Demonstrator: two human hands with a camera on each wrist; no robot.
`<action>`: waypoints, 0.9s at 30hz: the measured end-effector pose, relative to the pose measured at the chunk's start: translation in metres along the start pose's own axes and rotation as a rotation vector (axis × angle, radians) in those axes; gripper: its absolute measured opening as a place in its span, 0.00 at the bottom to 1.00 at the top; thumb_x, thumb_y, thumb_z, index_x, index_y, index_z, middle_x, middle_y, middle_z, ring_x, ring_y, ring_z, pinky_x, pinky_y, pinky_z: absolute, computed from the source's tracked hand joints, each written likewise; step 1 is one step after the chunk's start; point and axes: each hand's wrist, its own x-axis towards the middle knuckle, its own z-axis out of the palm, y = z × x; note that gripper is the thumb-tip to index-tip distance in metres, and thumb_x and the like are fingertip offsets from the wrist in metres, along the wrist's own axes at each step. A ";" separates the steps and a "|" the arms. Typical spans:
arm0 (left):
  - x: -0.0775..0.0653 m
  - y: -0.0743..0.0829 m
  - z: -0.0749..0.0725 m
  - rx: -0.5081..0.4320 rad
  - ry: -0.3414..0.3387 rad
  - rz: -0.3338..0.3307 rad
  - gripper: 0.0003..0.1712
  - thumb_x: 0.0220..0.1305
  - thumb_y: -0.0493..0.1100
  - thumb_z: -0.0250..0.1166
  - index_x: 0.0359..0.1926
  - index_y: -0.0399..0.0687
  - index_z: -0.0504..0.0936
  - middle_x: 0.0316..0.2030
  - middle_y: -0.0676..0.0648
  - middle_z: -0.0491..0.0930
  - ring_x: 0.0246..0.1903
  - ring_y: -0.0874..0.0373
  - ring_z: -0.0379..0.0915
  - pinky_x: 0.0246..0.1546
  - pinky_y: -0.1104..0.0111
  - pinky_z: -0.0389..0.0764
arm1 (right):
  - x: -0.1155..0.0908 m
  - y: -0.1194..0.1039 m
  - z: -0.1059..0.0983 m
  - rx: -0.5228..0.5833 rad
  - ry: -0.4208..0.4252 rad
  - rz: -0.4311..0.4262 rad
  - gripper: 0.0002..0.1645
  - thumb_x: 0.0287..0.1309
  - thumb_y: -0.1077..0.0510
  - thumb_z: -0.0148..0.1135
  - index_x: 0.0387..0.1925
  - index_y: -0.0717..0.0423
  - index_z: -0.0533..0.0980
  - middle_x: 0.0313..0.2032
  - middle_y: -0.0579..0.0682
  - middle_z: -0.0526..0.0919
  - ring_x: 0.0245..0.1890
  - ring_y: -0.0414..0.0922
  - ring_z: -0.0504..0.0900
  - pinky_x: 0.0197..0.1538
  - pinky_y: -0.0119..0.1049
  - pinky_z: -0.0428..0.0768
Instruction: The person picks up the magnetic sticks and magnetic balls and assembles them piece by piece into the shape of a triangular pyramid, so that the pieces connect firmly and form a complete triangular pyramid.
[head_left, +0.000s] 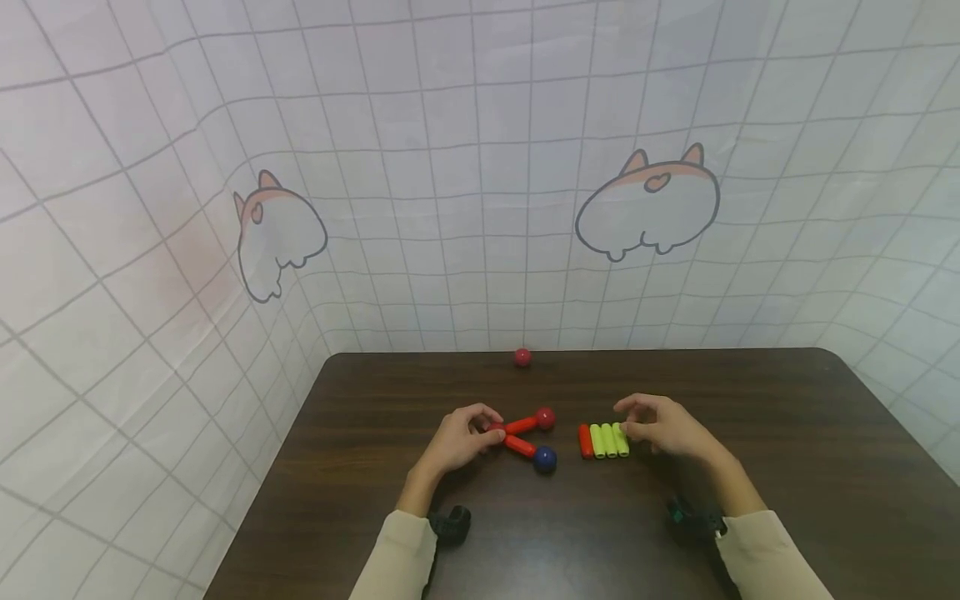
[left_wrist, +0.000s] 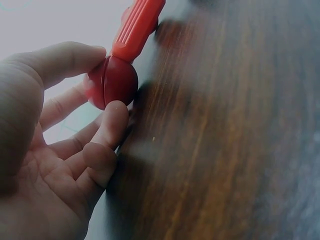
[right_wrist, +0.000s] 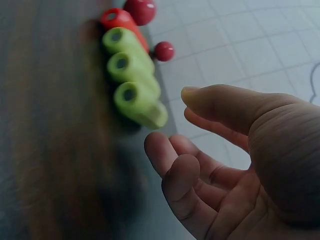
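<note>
While the left hand (head_left: pixel 459 439) clamps its fingers on the red ball (left_wrist: pixel 120 82) where two red rods (head_left: pixel 521 425) meet on the table (head_left: pixel 750 400), the right hand (head_left: pixel 667 427) holds nothing, its fingers apart just beside the yellow-green rods (head_left: pixel 609 442). All look light, stiff and sturdy; the rods likely suit a mid-length pinch, while the smooth ball, apt to slip, wants opposed fingers.
</note>
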 end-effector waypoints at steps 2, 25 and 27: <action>0.000 0.001 0.000 -0.001 0.000 -0.002 0.11 0.64 0.47 0.72 0.47 0.52 0.85 0.36 0.48 0.82 0.25 0.58 0.79 0.28 0.65 0.78 | -0.002 0.003 0.003 -0.024 -0.002 0.009 0.22 0.69 0.56 0.64 0.59 0.62 0.76 0.37 0.55 0.81 0.29 0.46 0.79 0.24 0.37 0.76; 0.001 0.001 0.000 0.004 -0.006 -0.015 0.13 0.65 0.47 0.72 0.48 0.51 0.86 0.36 0.49 0.82 0.25 0.58 0.80 0.27 0.66 0.77 | -0.004 0.009 0.006 -0.132 0.061 0.089 0.25 0.61 0.55 0.72 0.57 0.58 0.78 0.38 0.52 0.80 0.22 0.42 0.73 0.24 0.36 0.76; 0.000 0.001 -0.001 0.003 -0.002 -0.017 0.13 0.65 0.47 0.72 0.48 0.51 0.86 0.36 0.49 0.81 0.25 0.58 0.80 0.27 0.66 0.77 | -0.003 0.009 0.007 -0.146 0.060 0.090 0.26 0.60 0.55 0.72 0.58 0.58 0.78 0.37 0.51 0.80 0.22 0.41 0.73 0.24 0.35 0.76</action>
